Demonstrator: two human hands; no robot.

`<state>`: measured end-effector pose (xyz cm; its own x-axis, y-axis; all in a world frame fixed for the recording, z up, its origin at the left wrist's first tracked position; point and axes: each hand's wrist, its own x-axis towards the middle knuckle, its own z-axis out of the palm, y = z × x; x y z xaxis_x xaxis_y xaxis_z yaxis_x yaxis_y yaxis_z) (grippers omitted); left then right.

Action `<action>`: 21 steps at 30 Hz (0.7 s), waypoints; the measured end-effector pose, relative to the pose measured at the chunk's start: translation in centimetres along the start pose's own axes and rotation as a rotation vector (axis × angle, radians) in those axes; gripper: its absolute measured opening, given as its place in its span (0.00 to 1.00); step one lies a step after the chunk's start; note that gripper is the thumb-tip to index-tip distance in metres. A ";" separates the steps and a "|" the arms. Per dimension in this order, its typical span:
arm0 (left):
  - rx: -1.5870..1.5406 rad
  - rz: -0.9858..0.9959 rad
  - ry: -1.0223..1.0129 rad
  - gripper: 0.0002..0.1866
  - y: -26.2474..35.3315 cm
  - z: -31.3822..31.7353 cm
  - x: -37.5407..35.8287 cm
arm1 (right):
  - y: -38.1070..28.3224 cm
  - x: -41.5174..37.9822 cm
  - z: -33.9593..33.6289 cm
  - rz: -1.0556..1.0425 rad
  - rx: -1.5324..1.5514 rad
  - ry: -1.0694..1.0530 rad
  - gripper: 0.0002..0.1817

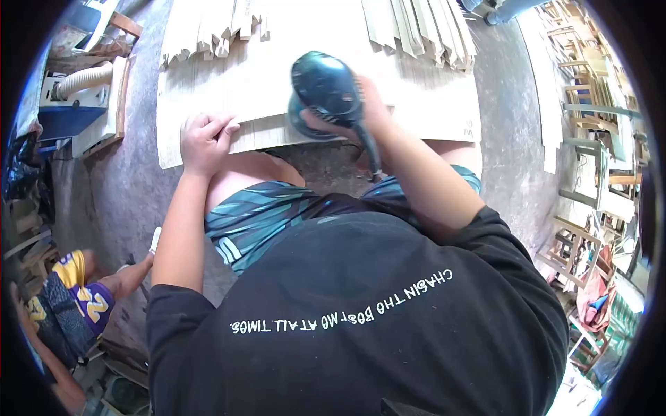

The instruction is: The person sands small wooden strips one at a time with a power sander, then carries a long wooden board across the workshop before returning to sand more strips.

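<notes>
My right hand (371, 104) grips a dark blue-green power sander (326, 87), whose cord trails down toward my lap. The sander is slightly blurred, and its round base is over a pale wooden strip (263, 134) along the near edge of the work surface. My left hand (207, 142) is closed at the strip's left end, with thumb and fingertips against it; part of the grip is hidden.
Pale wooden pieces are laid in rows at the far left (215, 31) and far right (423, 31) of the work surface (191, 90). A ribbed hose (83, 80) is at left. Another person (76, 298) is at lower left. Wooden frames (572, 249) crowd the right side.
</notes>
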<state>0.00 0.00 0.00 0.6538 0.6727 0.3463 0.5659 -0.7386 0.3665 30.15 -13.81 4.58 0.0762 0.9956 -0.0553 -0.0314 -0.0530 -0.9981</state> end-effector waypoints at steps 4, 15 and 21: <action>-0.007 0.026 0.024 0.10 -0.3 0.5 0.5 | 0.4 2.7 2.9 -0.200 -0.370 0.052 0.46; -0.005 0.030 0.020 0.09 -0.2 0.5 0.0 | -0.5 1.6 2.0 -0.181 -0.373 0.118 0.43; -0.158 0.031 0.050 0.08 -0.2 0.9 0.4 | -1.7 -2.5 -2.7 -0.033 -0.313 0.239 0.27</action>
<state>0.58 0.37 -0.76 0.6415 0.6542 0.4006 0.4577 -0.7455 0.4845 32.67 -16.41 6.37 0.3027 0.9530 0.0092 0.2777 -0.0789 -0.9574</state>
